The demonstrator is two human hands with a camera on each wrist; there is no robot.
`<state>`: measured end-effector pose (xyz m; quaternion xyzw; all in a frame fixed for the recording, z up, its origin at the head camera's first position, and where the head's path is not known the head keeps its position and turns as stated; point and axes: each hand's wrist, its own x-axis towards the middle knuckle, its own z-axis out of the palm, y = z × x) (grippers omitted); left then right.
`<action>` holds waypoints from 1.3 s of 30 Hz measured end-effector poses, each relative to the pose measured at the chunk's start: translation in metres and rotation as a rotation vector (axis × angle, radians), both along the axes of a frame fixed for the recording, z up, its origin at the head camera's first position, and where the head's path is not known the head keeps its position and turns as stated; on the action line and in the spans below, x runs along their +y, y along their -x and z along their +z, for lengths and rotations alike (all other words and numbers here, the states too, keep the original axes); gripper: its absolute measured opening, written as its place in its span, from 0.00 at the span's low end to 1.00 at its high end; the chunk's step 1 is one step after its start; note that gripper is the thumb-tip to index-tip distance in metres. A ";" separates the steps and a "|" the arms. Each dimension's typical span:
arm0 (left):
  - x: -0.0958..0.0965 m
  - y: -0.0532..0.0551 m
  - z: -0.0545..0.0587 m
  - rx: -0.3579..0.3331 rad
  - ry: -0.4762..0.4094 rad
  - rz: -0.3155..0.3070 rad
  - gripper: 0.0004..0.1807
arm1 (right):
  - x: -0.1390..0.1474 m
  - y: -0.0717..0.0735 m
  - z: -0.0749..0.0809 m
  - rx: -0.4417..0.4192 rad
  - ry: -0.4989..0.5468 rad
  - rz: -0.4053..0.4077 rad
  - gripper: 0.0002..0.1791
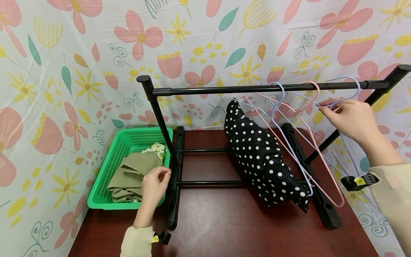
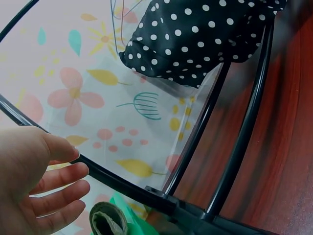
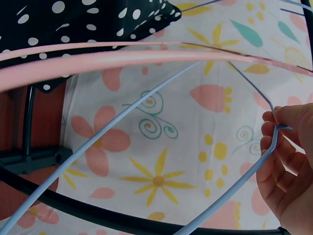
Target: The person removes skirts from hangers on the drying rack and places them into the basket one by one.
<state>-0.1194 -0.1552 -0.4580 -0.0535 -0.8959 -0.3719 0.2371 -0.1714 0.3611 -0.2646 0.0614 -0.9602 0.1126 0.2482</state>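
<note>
My right hand (image 1: 353, 117) pinches a light blue hanger (image 3: 227, 190) at its neck, between thumb and fingers. That hanger's hook loops over the right end of the black rack's top rail (image 1: 205, 90). Beside it hangs a pink hanger (image 3: 98, 63). Farther left, a black cloth item with white polka dots (image 1: 257, 153) hangs from another blue hanger, its lower end low over the table. My left hand (image 1: 155, 185) holds nothing; its fingers are loosely bent near the rack's left post and over the right edge of the green basket (image 1: 96, 189).
Folded olive cloth (image 1: 131, 175) and a patterned yellow-green cloth (image 1: 157, 149) lie in the basket. The rack's left foot (image 1: 173, 210) and right foot (image 1: 330, 217) stand on the dark red table (image 1: 218, 228). A flowered curtain (image 1: 192, 35) surrounds the table.
</note>
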 end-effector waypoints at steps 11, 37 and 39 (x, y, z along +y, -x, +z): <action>0.009 0.009 -0.002 -0.016 -0.017 0.004 0.02 | -0.010 0.010 -0.001 -0.052 -0.009 0.014 0.19; 0.016 0.013 -0.002 -0.031 -0.062 -0.041 0.03 | -0.012 0.022 -0.016 -0.149 -0.006 0.004 0.21; 0.016 0.013 -0.002 -0.029 -0.063 -0.040 0.03 | -0.012 0.022 -0.016 -0.146 -0.007 0.004 0.21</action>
